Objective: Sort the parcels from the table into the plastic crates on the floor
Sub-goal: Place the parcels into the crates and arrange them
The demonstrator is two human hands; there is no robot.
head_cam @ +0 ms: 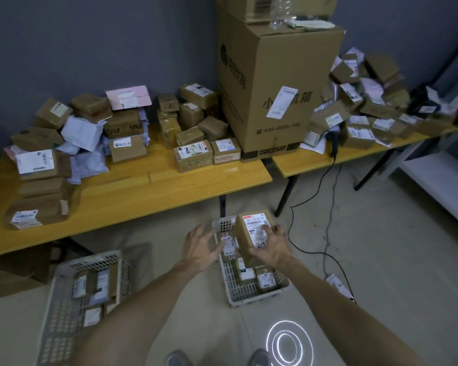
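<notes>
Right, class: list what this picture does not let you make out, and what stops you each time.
Head view throughout.
Parcel label: print too small; the right hand holding it covers part of the handwriting.
Right crate contents: partly behind the parcel.
Left crate: near end cut by the bottom edge.
Stack on the large carton: cut by the top edge.
Far-right table parcels: blurred.

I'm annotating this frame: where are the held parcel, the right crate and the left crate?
held parcel (255,228): head view, white label.
right crate (251,294): head view, near wall.
left crate (61,320): head view, left wall.
</notes>
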